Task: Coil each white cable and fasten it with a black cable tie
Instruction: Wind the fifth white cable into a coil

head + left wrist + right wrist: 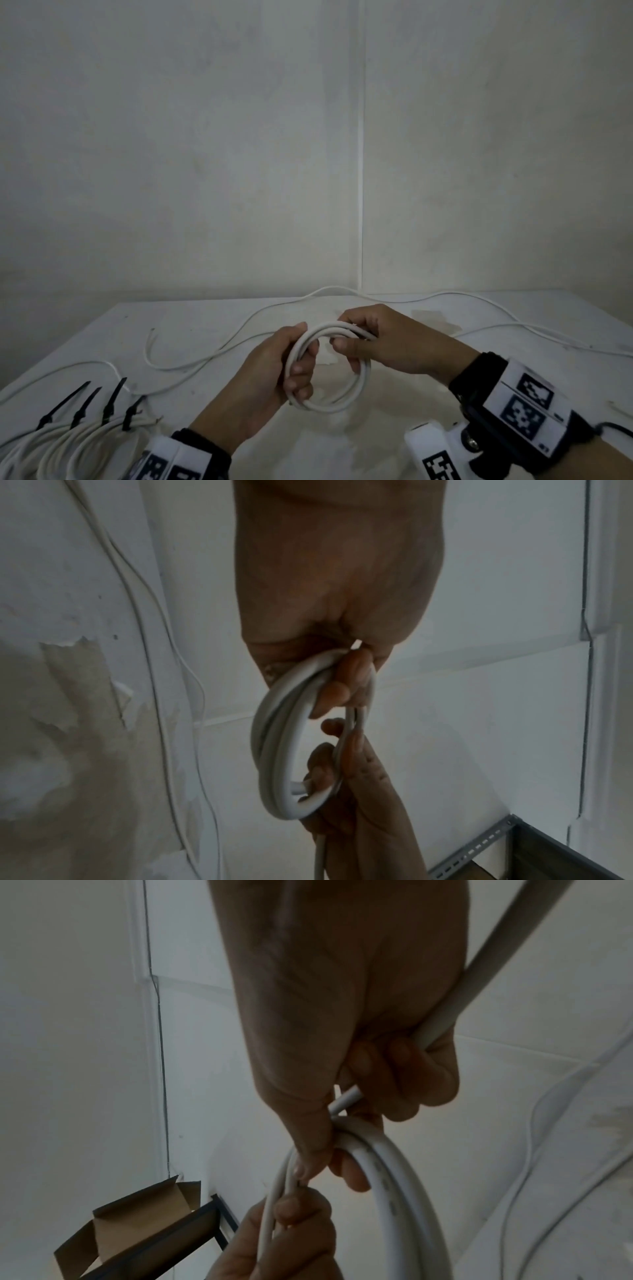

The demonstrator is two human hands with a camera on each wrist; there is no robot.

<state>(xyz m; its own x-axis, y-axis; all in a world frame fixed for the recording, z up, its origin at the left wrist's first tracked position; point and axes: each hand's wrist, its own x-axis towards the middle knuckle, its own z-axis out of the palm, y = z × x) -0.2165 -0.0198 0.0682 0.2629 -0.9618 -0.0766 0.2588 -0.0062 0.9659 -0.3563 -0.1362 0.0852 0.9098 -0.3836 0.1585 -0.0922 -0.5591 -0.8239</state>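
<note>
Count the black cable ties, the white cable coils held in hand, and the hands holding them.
black cable ties: 4
white cable coil: 1
hands: 2 (left hand, right hand)
Total: 7

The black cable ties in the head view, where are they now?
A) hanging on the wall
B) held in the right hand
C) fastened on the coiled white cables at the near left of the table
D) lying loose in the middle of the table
C: the black cable ties stick up from the coiled white cables at the near left, while both hands hold only the white cable coil.
</note>
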